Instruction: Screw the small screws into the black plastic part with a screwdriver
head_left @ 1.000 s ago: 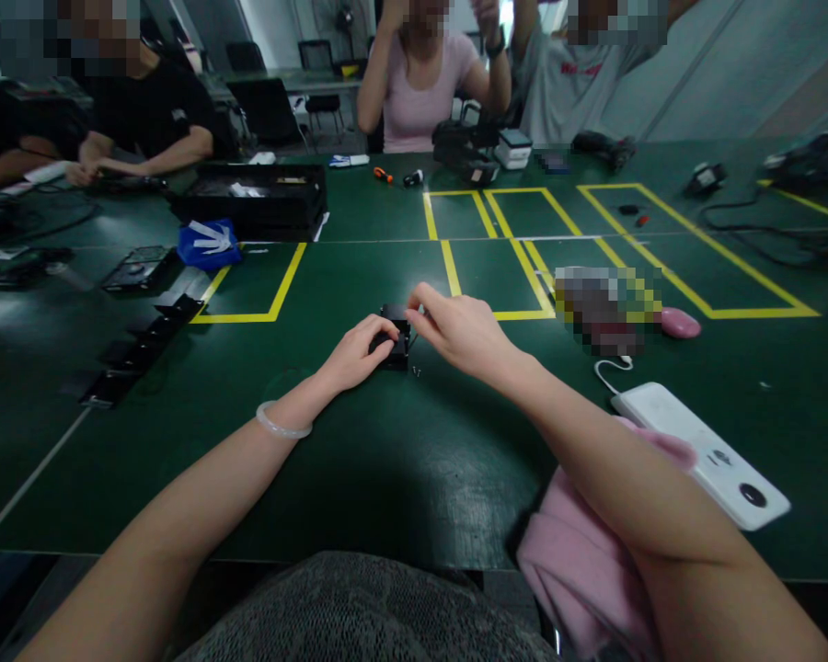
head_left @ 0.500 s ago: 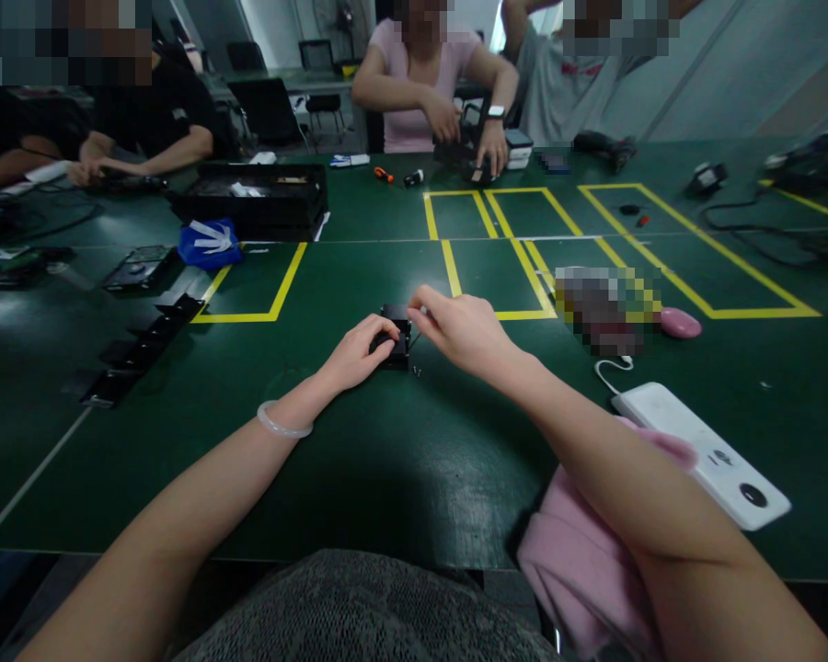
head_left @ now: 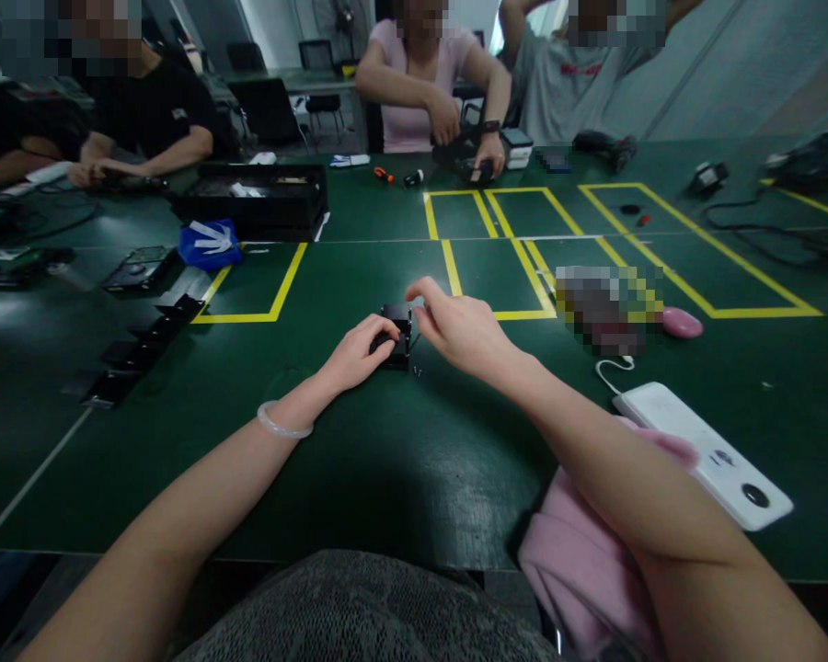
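Note:
My left hand (head_left: 359, 351) is wrapped around a small black box-shaped part (head_left: 396, 317), fingers and thumb closed over its near half, pressing it to the green table. To the right of the part is my right hand (head_left: 465, 333), its raised index finger and its thumb apart with a gap between them. A thin dark rod (head_left: 416, 337) runs from the part's right side toward the underside of my right hand; its kind and far end are hidden. Tiny screw-like pieces (head_left: 418, 371) lie on the table just below the part.
Black brackets (head_left: 144, 349) lie in a row at left, near a blue pouch (head_left: 207, 244) and a long black case (head_left: 248, 202). At right are a white power bank (head_left: 704, 455), a pink cloth (head_left: 580, 561) and a pink oval object (head_left: 682, 323). Several people sit across the table.
My right index finger has lifted away from the thumb, opening a pinch beside the black part. My left hand and the part have stayed in place.

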`<action>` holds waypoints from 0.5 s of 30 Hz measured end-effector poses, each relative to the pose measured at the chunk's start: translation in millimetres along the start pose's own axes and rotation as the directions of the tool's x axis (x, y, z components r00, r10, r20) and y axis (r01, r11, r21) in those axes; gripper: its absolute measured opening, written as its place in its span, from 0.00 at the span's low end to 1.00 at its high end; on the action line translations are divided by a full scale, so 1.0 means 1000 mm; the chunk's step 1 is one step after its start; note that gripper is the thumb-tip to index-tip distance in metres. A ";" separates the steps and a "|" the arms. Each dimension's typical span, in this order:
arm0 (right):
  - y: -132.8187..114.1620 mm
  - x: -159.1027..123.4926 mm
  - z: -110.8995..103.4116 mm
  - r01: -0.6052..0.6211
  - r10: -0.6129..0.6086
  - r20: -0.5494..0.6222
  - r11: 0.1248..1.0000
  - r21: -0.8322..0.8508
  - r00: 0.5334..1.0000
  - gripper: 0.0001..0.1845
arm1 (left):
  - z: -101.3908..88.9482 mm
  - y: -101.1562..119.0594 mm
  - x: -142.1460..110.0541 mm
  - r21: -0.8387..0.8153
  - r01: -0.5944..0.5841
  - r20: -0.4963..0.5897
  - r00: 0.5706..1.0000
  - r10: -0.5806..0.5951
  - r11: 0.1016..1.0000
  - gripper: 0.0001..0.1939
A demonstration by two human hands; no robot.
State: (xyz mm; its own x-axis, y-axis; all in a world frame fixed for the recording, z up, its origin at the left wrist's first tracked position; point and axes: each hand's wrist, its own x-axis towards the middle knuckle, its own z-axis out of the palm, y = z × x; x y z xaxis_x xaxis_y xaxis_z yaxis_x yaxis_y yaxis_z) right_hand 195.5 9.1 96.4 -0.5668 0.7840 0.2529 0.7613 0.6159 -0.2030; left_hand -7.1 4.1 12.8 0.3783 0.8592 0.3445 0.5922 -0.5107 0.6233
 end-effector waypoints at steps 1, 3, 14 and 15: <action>0.000 0.000 0.000 0.006 -0.006 -0.008 1.000 0.011 1.000 0.21 | 0.000 0.000 0.000 0.001 -0.003 -0.001 1.000 0.003 1.000 0.05; 0.001 0.000 0.000 0.009 -0.009 0.000 1.000 0.015 1.000 0.20 | 0.000 0.000 0.000 0.001 -0.009 -0.003 1.000 0.009 1.000 0.05; 0.001 -0.001 0.001 0.023 -0.023 -0.009 0.999 0.028 1.000 0.20 | 0.000 0.001 -0.001 -0.005 0.011 0.005 1.000 -0.011 1.000 0.05; 0.001 0.000 0.000 0.016 -0.016 0.004 1.000 0.017 1.000 0.21 | 0.000 0.001 -0.001 -0.004 0.009 0.004 1.000 -0.009 1.000 0.05</action>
State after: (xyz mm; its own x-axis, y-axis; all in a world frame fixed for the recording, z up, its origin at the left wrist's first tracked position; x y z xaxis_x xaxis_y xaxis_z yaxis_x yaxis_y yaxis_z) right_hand 196.4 9.4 95.8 -0.5801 0.7747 0.2519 0.7470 0.6292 -0.2147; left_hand -7.1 3.2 13.0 0.3759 0.8635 0.3362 0.5924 -0.5029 0.6294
